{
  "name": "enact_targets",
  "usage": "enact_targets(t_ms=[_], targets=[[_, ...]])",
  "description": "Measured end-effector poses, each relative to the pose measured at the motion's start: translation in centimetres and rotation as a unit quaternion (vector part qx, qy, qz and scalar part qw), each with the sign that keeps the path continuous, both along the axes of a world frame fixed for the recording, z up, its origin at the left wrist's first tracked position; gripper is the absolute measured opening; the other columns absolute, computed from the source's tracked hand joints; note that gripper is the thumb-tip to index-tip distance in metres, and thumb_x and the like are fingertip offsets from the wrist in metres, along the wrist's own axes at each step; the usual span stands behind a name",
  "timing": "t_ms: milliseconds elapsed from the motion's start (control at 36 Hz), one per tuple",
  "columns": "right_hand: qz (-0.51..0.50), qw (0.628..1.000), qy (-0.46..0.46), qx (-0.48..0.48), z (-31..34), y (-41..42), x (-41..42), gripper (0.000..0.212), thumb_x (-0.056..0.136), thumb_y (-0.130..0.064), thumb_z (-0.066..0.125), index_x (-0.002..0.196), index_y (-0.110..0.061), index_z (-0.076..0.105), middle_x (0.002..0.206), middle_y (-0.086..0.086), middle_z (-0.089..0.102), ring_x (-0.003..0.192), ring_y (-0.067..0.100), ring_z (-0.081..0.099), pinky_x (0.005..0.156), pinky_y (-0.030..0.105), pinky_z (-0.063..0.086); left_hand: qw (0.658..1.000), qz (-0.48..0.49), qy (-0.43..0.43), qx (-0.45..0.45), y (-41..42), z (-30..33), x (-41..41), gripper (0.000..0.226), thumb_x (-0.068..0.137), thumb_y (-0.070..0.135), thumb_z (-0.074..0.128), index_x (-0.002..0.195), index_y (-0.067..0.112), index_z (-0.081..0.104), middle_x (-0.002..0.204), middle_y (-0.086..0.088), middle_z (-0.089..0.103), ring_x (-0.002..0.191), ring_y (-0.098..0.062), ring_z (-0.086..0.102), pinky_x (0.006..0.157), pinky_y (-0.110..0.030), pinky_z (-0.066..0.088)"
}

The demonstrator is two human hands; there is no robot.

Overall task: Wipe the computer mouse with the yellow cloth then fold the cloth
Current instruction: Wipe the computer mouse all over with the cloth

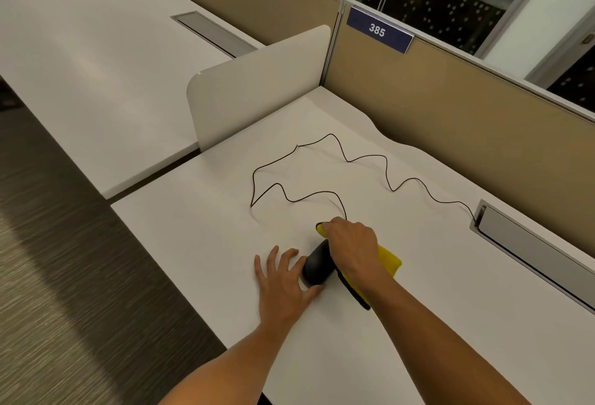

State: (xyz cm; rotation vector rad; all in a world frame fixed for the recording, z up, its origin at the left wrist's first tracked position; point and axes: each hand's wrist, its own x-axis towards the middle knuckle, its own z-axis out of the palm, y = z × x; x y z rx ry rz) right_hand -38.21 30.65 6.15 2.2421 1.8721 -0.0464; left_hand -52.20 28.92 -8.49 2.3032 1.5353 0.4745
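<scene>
The computer mouse point(317, 264) lies near the front middle of the white worktop point(199, 237), which fills most of the view and is bounded on the far and right sides by tan partition panels point(450, 108). A low white divider point(257, 85) stands at the worktop's far left edge, and a blue plate marked 385 point(379, 30) sits on top of the partition. A grey cable tray point(528, 246) is set into the worktop at the right. The mouse's thin black cord point(322, 192) runs in loose waves from the mouse to that tray. The yellow cloth point(388, 259) is bunched under the right hand point(352, 248), which is closed around it and presses it on the front part of the mouse. The left hand point(285, 282) lies flat with fingers spread, its thumb against the mouse's rear.
</scene>
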Motion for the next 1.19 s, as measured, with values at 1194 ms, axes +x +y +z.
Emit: enact_targets(t_ms=[1194], targets=[[-0.16, 0.973, 0.165, -0.018, 1.0, -3.3, 6.1, 0.044, 0.09, -0.018, 0.046, 0.123, -0.042, 0.061, 0.12, -0.002, 0.068, 0.104, 0.028, 0.063, 0.086, 0.038, 0.051, 1.0, -0.006, 0.01, 0.004, -0.1, 0.1, -0.1, 0.067, 0.073, 0.085, 0.049, 0.12, 0.039, 0.062, 0.135, 0.011, 0.055, 0.141, -0.026, 0.037, 0.118, -0.061, 0.014]])
